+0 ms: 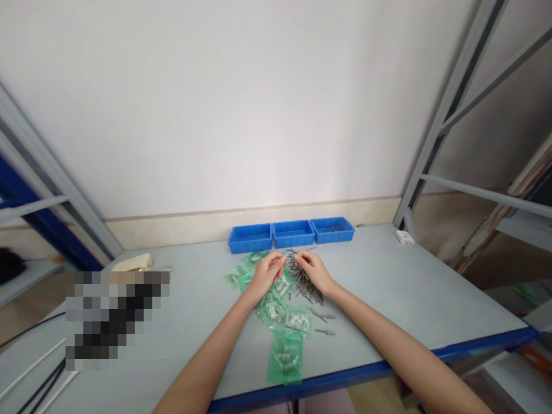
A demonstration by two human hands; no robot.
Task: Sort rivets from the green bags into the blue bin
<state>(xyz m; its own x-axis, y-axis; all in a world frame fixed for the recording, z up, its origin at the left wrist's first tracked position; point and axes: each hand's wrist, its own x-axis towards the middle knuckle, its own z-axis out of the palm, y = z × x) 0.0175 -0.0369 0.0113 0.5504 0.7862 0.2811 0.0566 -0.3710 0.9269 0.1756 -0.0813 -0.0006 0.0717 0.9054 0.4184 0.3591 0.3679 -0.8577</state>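
Note:
My left hand (268, 271) is closed in a pinch above the green plastic bags (297, 318). Whatever lies between its fingertips is too small to make out. Close by on the right, my right hand (314, 270) has its thumb and fingers pressed together over the far side of a pile of metal pins (307, 287), which look like blind rivets. What it pinches is hidden. Several clear-green bags with small parts inside lie under and in front of my left hand, the nearest bag (285, 356) close to the table's front edge. A loose pin (325, 332) rests beside them.
Three blue bins stand in a row at the back: left (250, 237), middle (294, 233) and right (332, 229), the right one holding some pins. A white box (404, 237) sits at far right. Cables and a blurred-out patch are on the left. Metal frames rise at both sides.

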